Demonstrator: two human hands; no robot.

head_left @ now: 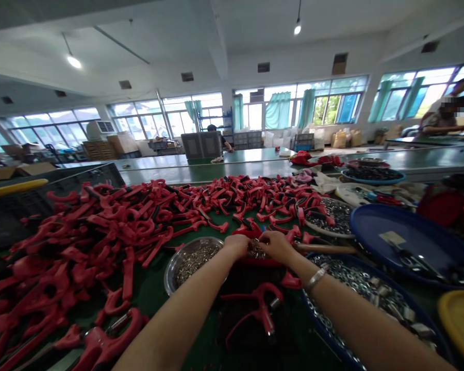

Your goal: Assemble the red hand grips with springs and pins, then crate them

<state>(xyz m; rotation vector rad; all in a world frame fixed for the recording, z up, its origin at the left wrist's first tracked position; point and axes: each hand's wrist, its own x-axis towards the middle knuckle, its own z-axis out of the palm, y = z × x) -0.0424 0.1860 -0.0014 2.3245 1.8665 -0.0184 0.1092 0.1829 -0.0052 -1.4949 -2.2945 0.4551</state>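
Grip of 2 hands amid red parts

A white concrete ceiling is spanned overhead, and the hall is lit by pendant lamps and long bands of metal-framed windows hung with teal curtains. Long green-topped workbenches are ranged across the floor, with brown cardboard cartons and a white air-conditioning unit placed by the far wall.

You wear the one camera on your head, so it looks forward and down, close above your left hand and right hand. Past the near bench, its wide view reaches the far windows.
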